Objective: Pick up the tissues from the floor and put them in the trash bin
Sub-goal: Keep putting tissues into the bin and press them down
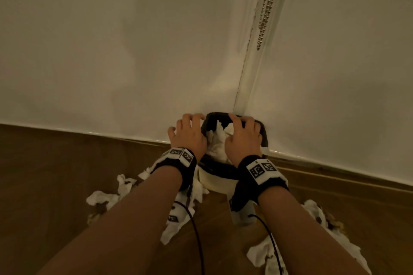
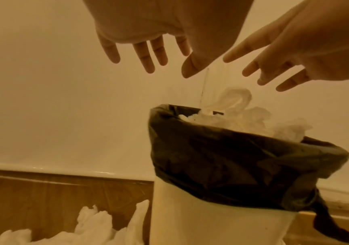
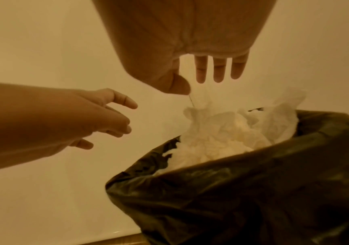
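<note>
Left hand (image 1: pixel 190 135) and right hand (image 1: pixel 242 138) hover spread, empty, above the trash bin (image 2: pixel 211 215). Heaped tissues (image 3: pixel 222 132) overtop the rim; more additions risk spillage.

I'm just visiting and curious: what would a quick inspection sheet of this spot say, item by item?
Surface: wooden floor meeting white walls in a corner.
Job's things: trash bin with black liner, heaped with tissues above the rim; more tissues on the floor on both sides.
Clutter: nothing seen beyond the tissues.
Hands: left hand and right hand over the bin, fingers spread, holding nothing.
Cables: black wires run from both wristbands.
Surroundings: bead chain hangs at the corner.
</note>
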### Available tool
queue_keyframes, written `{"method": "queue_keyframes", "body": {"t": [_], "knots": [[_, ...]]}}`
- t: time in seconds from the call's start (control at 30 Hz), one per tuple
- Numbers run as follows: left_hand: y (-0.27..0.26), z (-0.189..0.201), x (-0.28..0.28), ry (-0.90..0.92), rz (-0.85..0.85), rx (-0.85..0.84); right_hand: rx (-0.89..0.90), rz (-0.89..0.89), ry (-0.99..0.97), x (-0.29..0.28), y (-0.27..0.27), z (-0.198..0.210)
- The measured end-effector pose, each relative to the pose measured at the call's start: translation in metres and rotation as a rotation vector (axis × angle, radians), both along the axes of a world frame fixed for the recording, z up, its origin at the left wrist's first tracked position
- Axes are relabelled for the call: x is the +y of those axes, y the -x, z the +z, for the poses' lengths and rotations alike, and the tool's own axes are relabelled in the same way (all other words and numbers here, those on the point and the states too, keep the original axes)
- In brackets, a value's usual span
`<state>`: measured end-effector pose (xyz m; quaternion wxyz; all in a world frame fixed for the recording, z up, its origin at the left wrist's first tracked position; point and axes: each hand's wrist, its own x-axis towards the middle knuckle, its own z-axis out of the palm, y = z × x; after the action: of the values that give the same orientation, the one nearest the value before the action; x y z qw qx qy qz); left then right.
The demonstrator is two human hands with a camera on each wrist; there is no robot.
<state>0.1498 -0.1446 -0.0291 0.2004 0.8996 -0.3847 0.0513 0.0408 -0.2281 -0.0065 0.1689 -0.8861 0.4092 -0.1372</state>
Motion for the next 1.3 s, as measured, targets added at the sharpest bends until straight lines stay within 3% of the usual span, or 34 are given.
{"method": "queue_keyframes", "body": {"t": [0.1,0.23,0.33,0.43,0.57,0.83,1.3], "knots": [[-0.018,0.004,0.023,-0.016,0.006,-0.005,-0.102,0.111,0.057,0.015,-0.011,0.003],[-0.043,0.0,0.062,-0.221,0.006,0.151,-0.198,0.306,-0.118,0.047,-0.03,-0.001],[-0.053,-0.01,0.094,-0.404,0.005,0.347,-0.061,0.418,-0.231,0.069,-0.045,-0.013],[-0.06,-0.025,0.123,-0.517,0.001,0.415,0.144,0.509,-0.415,0.085,-0.055,-0.035],[-0.066,-0.041,0.151,-0.484,0.081,0.478,0.407,0.559,-0.387,0.102,-0.065,-0.066],[-0.074,-0.082,0.206,-0.424,0.241,0.6,0.426,0.619,-0.415,0.146,-0.087,-0.106],[-0.085,-0.14,0.248,-0.554,0.255,0.601,0.607,0.693,-0.3,0.193,-0.093,-0.182]]}}
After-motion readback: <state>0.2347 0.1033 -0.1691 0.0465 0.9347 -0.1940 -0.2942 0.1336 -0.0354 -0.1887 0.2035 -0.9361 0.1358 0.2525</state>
